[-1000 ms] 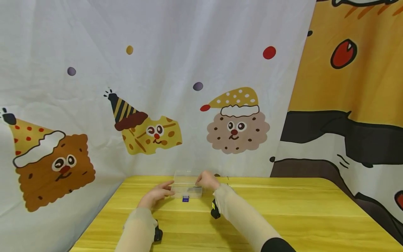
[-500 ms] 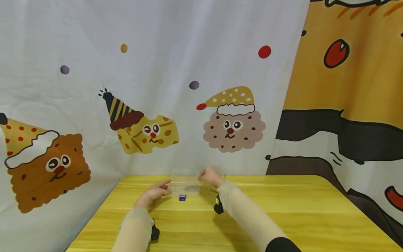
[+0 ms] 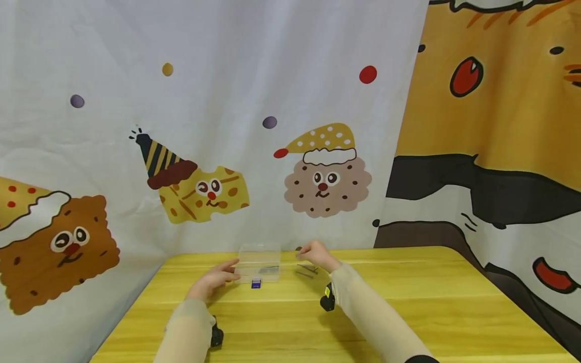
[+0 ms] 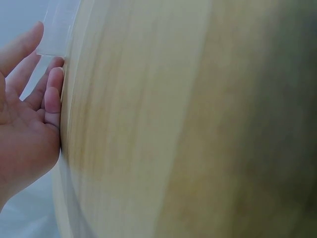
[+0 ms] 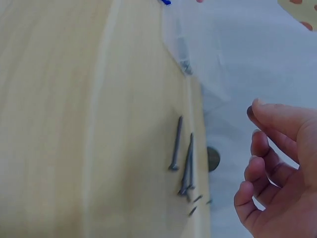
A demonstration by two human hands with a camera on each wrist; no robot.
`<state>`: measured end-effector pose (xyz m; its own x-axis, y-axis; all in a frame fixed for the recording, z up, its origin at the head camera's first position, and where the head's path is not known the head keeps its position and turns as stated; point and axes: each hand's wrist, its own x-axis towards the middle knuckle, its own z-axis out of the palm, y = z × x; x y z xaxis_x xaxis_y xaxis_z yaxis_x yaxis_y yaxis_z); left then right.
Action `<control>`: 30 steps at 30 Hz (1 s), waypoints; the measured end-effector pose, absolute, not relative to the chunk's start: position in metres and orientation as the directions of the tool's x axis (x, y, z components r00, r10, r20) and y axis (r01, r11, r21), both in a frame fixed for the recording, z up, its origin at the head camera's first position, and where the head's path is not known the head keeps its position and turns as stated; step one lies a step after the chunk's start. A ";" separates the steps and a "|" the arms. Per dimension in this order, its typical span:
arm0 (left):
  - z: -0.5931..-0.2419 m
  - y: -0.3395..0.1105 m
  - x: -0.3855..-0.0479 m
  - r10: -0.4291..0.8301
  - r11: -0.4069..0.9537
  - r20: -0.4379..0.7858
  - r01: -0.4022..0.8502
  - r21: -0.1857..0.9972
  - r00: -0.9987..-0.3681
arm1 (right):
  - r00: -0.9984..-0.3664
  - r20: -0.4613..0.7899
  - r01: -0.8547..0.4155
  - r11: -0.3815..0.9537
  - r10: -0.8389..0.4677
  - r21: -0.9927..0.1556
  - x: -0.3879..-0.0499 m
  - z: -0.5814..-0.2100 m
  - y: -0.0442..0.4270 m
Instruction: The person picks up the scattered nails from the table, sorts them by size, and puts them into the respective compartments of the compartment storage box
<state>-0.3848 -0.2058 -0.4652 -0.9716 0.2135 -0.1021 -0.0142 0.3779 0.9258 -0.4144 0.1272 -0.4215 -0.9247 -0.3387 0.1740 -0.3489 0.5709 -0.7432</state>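
A clear plastic box [image 3: 257,258] stands at the back of the table, its see-through lid raised. Several nails [image 3: 270,270] lie inside it, and a small blue tag or latch [image 3: 256,284] sits at its front. My left hand [image 3: 213,280] touches the box's left side with extended fingers; the left wrist view shows the thumb and fingers at its end wall. To the box's right, my right hand [image 3: 319,256] hovers above several loose nails [image 5: 186,166], large and small. In the right wrist view its thumb and index tips meet, the other fingers loosely curled, and nothing shows between them.
The yellow wooden table [image 3: 281,322] ends just behind the box and nails. Behind it hangs a white curtain [image 3: 218,91] with cartoon biscuits. A black wrist camera [image 3: 217,335] is worn on the left wrist, another black camera [image 3: 328,300] on the right.
My right hand has moved from the box to the right, uncovering the loose nails. The left hand stays against the box. The head view has turned slightly right.
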 end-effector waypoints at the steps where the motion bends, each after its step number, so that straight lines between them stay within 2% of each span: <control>1: -0.465 -0.206 -0.385 0.212 0.378 -0.101 -0.014 0.926 -0.972 | -0.927 0.169 -0.341 0.562 -0.336 -0.754 -0.413 -0.424 0.130; 19: -0.466 -0.210 -0.388 0.216 0.390 -0.107 -0.014 0.921 -0.971 | -0.938 0.127 -0.280 0.486 -0.324 -0.828 -0.396 -0.461 0.168; 30: -0.470 -0.212 -0.392 0.223 0.367 -0.113 -0.024 0.930 -0.968 | -0.942 0.108 -0.278 0.553 -0.319 -0.786 -0.397 -0.468 0.166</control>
